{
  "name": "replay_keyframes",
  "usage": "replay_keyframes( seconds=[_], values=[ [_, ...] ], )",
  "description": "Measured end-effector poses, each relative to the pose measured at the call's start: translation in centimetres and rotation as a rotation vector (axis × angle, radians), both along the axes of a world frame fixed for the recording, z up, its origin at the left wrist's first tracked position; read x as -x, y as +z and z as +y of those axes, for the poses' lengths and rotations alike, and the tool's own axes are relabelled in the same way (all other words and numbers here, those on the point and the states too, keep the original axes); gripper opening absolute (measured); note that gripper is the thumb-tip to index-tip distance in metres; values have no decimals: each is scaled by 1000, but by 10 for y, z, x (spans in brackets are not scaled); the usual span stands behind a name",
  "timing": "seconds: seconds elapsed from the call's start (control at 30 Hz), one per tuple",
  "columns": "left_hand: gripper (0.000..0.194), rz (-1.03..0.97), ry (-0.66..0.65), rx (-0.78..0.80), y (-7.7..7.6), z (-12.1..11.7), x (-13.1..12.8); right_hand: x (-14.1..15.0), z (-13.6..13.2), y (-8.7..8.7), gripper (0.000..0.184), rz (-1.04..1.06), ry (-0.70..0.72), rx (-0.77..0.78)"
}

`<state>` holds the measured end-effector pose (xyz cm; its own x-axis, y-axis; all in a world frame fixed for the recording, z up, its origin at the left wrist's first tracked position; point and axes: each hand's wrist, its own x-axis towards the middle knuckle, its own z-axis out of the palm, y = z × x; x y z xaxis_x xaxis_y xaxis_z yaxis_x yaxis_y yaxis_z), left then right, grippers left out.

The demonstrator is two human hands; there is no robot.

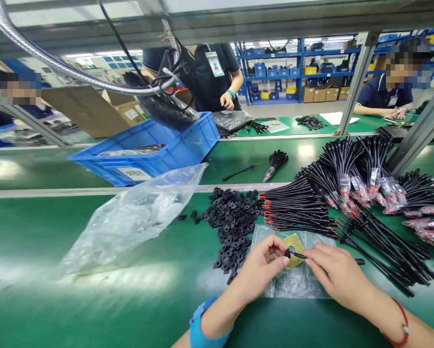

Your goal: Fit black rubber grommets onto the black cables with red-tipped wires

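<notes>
Blue plastic crate [176, 152] on green bench [38, 174]

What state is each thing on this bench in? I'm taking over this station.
Left hand, pinching a small black square piece
Right hand, gripping a black cable, its tip at the piece
Black square pieces, loose in a heap on the green bench top
Black cable bundles, fanned out, red-tipped ends toward the heap
Clear plastic bag, crumpled on the bench
Blue plastic crate, holding a plastic bag
</notes>
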<state>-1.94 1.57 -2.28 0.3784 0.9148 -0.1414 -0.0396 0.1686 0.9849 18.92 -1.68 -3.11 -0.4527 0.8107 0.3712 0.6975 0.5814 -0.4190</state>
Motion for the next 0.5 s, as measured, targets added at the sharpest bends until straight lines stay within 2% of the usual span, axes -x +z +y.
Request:
replay_keyframes(
  seconds=[0.13, 0.4, 0.5],
  values=[
    [18, 86, 4, -50, 4, -2, 0, 0, -1, 1, 22, 71, 22, -10],
    [32, -176, -15, 304, 2, -7, -9, 7, -3, 4, 21, 86, 63, -115],
    [30, -188, 23, 302, 4, -10, -12, 5, -3, 3, 23, 18, 32, -187]
  ],
)
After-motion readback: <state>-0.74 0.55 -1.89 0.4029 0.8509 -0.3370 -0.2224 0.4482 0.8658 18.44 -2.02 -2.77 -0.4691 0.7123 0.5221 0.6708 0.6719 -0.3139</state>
